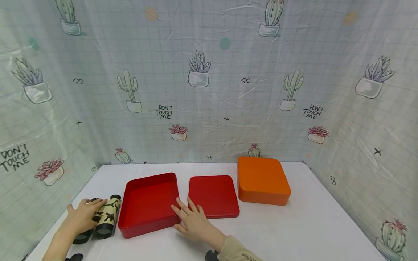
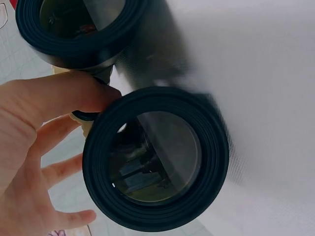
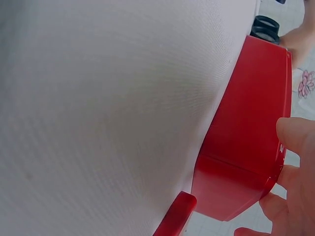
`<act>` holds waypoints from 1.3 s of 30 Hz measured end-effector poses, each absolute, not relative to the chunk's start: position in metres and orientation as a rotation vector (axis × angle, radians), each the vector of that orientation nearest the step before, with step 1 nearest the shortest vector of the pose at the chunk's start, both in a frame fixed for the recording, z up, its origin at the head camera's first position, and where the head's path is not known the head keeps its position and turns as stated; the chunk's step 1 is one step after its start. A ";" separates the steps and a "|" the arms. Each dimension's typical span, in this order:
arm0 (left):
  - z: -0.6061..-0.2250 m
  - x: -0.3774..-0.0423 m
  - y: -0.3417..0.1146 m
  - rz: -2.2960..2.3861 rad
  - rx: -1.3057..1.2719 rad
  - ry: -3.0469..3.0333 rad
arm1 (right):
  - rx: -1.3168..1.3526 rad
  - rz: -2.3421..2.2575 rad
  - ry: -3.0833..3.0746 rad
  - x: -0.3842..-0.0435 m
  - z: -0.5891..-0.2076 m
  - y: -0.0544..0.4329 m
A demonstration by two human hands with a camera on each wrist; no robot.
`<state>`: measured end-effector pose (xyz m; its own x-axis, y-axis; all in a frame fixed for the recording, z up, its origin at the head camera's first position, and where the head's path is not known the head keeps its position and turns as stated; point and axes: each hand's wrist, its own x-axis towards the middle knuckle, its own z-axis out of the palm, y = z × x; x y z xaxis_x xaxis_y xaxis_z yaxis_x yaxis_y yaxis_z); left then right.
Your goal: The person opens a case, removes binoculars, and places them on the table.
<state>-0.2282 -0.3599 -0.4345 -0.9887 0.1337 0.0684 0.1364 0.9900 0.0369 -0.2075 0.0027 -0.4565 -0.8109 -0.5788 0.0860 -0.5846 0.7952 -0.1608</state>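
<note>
From here I see a white table [image 1: 277, 232]. Binoculars [image 1: 109, 214] lie along its left side, just beside an open red box [image 1: 147, 230]. Next comes a flat red lid [image 1: 213, 195], then an orange box [image 1: 262, 177] farthest right, near the back edge.

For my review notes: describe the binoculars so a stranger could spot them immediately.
On the white table, find the open red box left of centre. Just left of it, gripped by the left hand, are the binoculars. Their cream-and-dark camouflage pattern sets them apart from the plain red box.
</note>
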 end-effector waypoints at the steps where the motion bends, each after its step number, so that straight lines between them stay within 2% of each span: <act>1: -0.436 -0.228 -0.361 -0.065 -0.209 -3.070 | 0.956 0.281 -2.947 -0.207 -0.457 0.003; 16: -0.438 -0.218 -0.362 -0.118 -0.181 -3.026 | 0.958 0.298 -2.962 -0.205 -0.456 0.001; 39: -0.405 -0.192 -0.337 -0.076 -0.252 -2.838 | 1.033 0.359 -2.923 -0.196 -0.450 0.016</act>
